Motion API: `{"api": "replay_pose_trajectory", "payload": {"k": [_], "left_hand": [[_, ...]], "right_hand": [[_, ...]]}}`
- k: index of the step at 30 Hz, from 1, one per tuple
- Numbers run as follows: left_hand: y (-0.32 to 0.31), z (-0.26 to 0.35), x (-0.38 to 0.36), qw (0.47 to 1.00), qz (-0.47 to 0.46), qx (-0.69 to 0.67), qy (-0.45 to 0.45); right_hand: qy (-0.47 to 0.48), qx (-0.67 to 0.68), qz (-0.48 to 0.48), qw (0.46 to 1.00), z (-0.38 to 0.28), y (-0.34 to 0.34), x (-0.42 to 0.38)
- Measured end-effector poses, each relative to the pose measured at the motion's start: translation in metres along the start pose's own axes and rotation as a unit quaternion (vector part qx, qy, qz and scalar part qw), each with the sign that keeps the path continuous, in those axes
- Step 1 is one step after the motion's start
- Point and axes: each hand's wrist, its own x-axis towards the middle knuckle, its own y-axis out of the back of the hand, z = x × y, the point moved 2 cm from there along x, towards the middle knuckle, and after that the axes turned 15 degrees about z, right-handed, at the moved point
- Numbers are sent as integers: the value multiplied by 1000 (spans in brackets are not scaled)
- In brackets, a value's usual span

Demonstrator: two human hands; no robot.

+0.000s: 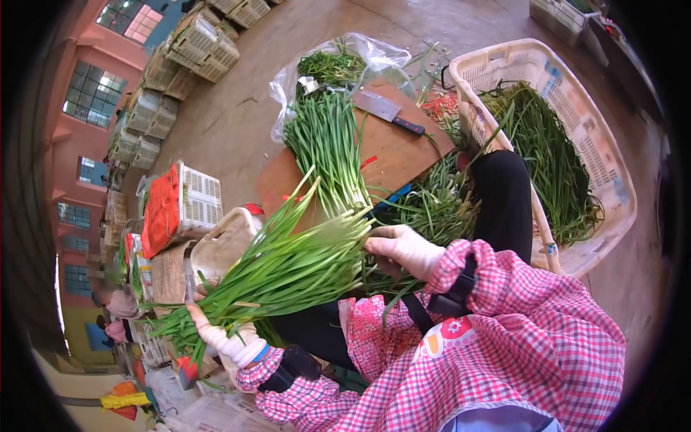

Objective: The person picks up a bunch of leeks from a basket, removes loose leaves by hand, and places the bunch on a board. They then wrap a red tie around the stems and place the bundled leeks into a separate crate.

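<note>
A loose bunch of garlic chives [288,270], long green leaves with pale stem ends, lies across my lap. My left hand [216,335], wrapped in pale tape, is closed around its leafy end from below, the fingers partly hidden by leaves. At the pale stem ends, my right hand [396,248] has its thumb and fingers bent against the stalks, its lower fingers smeared by motion. A neat pile of chives [327,140] lies on a brown board [407,162] ahead of me. On that board rests a cleaver [389,111] with a dark handle.
To my right stands a white plastic crate [615,173] with more greens [543,155]. Loose leaves [439,198] are heaped beside my knee. A clear plastic bag [284,101] lies behind the pile. Leftward are a crate with red cloth [162,209] and stacked crates [201,47].
</note>
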Motion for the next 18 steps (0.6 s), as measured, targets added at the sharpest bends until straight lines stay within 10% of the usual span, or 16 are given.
{"api": "replay_pose_trajectory", "payload": {"k": [4,9,15,17,18], "left_hand": [[0,-6,1,1000,23,-21,-2],[21,5,20,998,26,-49,-11],[46,24,44,997,13,-59,-47],[41,26,37,997,18,-71,-39],[40,27,37,993,28,-107,-39]], "right_hand": [[-94,135,-27,986,19,-18,13],[-59,206,-319,923,13,18,-12],[-85,-206,-291,930,0,82,-14],[231,-532,-214,786,-18,91,-13],[203,-734,-162,627,-28,90,-17]]}}
